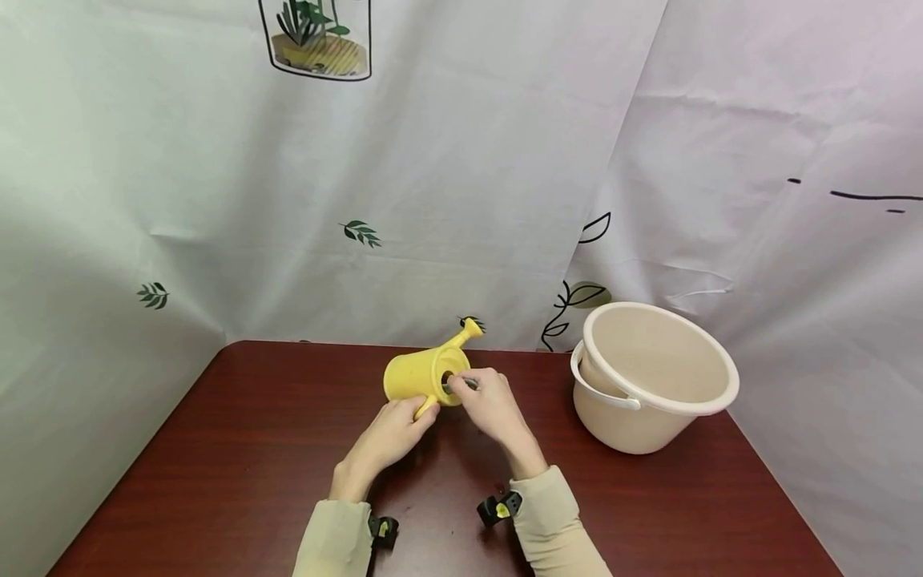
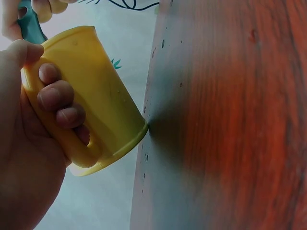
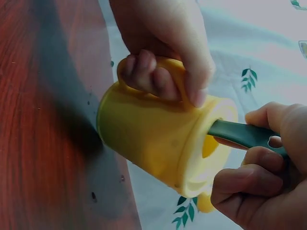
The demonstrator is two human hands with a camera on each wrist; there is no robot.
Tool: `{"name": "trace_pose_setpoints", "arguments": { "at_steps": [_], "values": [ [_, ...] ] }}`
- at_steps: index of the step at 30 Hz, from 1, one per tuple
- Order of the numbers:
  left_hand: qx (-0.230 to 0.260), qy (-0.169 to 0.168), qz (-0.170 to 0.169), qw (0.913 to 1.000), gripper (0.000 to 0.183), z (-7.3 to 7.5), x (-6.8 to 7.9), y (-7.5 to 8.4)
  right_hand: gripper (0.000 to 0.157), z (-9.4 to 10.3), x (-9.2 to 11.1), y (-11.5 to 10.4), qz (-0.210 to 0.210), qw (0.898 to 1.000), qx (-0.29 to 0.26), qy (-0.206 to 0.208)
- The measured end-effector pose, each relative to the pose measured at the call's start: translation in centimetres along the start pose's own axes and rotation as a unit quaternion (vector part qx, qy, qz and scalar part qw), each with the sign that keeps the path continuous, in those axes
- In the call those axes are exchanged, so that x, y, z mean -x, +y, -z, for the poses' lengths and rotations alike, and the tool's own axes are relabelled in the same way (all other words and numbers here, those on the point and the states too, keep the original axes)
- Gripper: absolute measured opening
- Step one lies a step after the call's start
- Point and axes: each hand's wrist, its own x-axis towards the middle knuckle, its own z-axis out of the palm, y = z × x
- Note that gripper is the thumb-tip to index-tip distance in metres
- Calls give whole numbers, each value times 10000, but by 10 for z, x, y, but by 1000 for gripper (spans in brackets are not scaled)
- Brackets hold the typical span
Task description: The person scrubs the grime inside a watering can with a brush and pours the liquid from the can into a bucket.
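Note:
A yellow watering can [image 1: 409, 377] is tipped on its side over the far part of the table, its spout pointing up and to the right. My left hand [image 1: 389, 435] has its fingers curled through the can's handle, as the left wrist view shows. The can's bottom rim is right at the tabletop there. My right hand [image 1: 492, 403] pinches a dark green handle [image 3: 242, 134] with a hole near its end. That handle reaches into the can's round opening, and its far end is hidden inside, so I cannot tell what tool it is.
At the right stands a cream bucket [image 1: 634, 433] with its carrying handle lowered. A cream basin [image 1: 659, 353] sits tilted in its top. The dark red wooden table [image 1: 238, 449] ends at a white printed curtain [image 1: 447, 184] behind and at both sides.

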Motion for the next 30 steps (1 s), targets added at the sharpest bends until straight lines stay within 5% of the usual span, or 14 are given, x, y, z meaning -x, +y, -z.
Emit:
{"name": "trace_pose_setpoints", "arguments": {
  "at_steps": [15, 30],
  "values": [
    [121, 75, 42, 9999, 34, 1, 0, 0, 29, 22, 4, -9, -58, 9998, -130, -107],
    [249, 28, 127, 9996, 37, 1, 2, -3, 25, 27, 8, -15, 559, 9949, 511, -668]
  ]
}}
